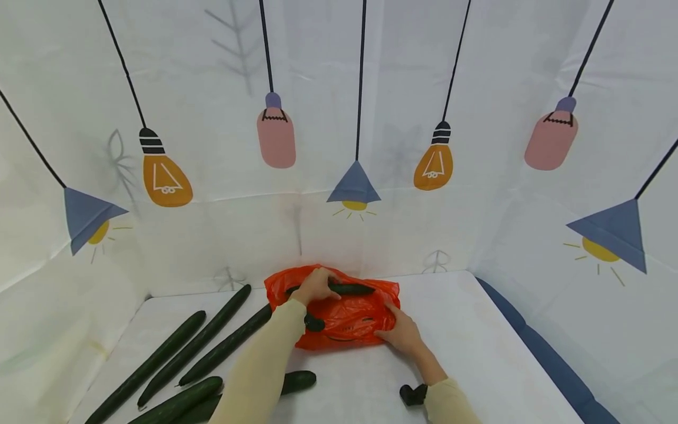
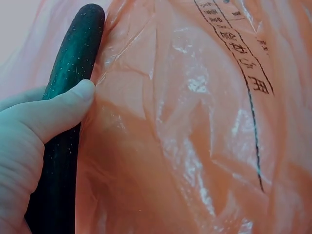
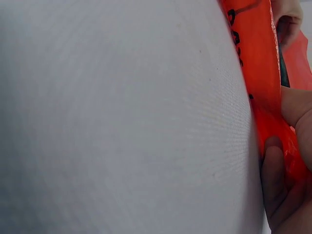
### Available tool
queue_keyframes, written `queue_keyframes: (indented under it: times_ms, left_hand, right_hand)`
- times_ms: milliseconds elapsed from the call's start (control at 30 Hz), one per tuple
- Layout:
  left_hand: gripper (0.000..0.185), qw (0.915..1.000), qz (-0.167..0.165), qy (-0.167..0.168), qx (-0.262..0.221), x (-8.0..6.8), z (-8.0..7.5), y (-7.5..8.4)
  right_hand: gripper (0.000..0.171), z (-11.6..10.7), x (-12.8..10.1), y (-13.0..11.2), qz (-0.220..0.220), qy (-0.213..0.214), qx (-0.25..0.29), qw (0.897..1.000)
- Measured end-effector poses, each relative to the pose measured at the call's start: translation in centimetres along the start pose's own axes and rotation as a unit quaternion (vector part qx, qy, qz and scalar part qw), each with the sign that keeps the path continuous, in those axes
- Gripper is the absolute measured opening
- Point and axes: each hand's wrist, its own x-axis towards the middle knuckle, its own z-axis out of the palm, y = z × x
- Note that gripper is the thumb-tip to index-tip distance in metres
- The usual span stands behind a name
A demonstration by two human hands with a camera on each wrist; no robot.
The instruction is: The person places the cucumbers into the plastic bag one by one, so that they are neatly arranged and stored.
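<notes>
A long dark green cucumber (image 1: 354,289) lies across the upper part of a red plastic bag (image 1: 349,321) on the white table. My left hand (image 1: 316,286) grips the cucumber near its middle; in the left wrist view the thumb wraps over the cucumber (image 2: 78,53), beside the bag's printed film (image 2: 161,122). At the bag's right edge, my right hand (image 1: 401,333) holds the plastic. In the right wrist view the right hand's fingers (image 3: 274,168) and thumb lie on either side of the bag's edge (image 3: 261,53). The cucumber's far left part is partly hidden by the left hand.
Several more cucumbers (image 1: 153,359) lie slantwise on the left of the white table (image 1: 360,388); one reaches the bag's left edge. Another cucumber (image 1: 299,381) is partly covered by the left sleeve. White sheets printed with lamps (image 1: 354,188) enclose the table's back and sides.
</notes>
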Motion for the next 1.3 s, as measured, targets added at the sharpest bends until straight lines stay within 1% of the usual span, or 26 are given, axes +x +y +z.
queue_keyframes:
  times_ms: [200,233,367,500,633,767,900,967,1100,1167,1300]
  left_hand:
    - [0.039,0.9999,-0.01,-0.01,0.004,-0.3,0.1,-0.4]
    - [0.039,0.9999,-0.005,-0.012,0.0,-0.3,0.0,-0.4]
    - [0.039,0.9998,-0.004,-0.018,0.0,-1.1,-0.8,-0.9]
    - [0.038,0.9998,-0.018,-0.004,-0.001,-2.1,-1.6,-1.9]
    - [0.037,0.9993,-0.014,0.013,-0.032,-2.7,-2.0,-2.4]
    - [0.035,0.9985,-0.007,0.026,-0.049,-2.8,-2.1,-1.9]
    - [0.033,0.9981,0.0,0.024,-0.056,-2.3,-2.0,-1.6]
    - [0.033,0.9983,0.003,0.021,-0.054,-2.0,-1.7,-2.1]
    - [0.033,0.9982,-0.002,0.019,-0.057,-1.9,-1.1,-2.8]
    - [0.034,0.998,-0.009,0.013,-0.061,-2.0,-0.9,-2.8]
    - [0.032,0.9977,-0.011,0.006,-0.067,-2.2,-0.9,-2.7]
  right_hand:
    - [0.08,0.2,-0.1,0.0,-0.001,0.001,0.001,1.0]
    - [0.08,0.2,-0.1,0.0,-0.001,0.002,0.002,1.0]
    - [0.08,0.0,-0.1,-0.2,-0.003,0.004,0.008,1.0]
    - [0.081,-0.1,-0.2,-0.4,-0.003,0.002,0.006,1.0]
    - [0.08,-0.1,-0.2,-0.3,-0.002,0.004,-0.007,1.0]
    - [0.081,0.1,-0.1,-0.2,0.007,0.002,-0.008,1.0]
    - [0.08,0.1,-0.2,-0.2,0.011,0.003,0.0,1.0]
    - [0.079,0.1,-0.1,-0.3,0.007,0.004,0.001,1.0]
    - [0.079,0.1,0.0,-0.5,0.006,0.003,0.003,1.0]
    - [0.08,0.1,-0.1,-0.5,0.009,0.002,0.002,1.0]
    - [0.079,0.1,-0.1,-0.4,0.009,0.004,-0.005,1.0]
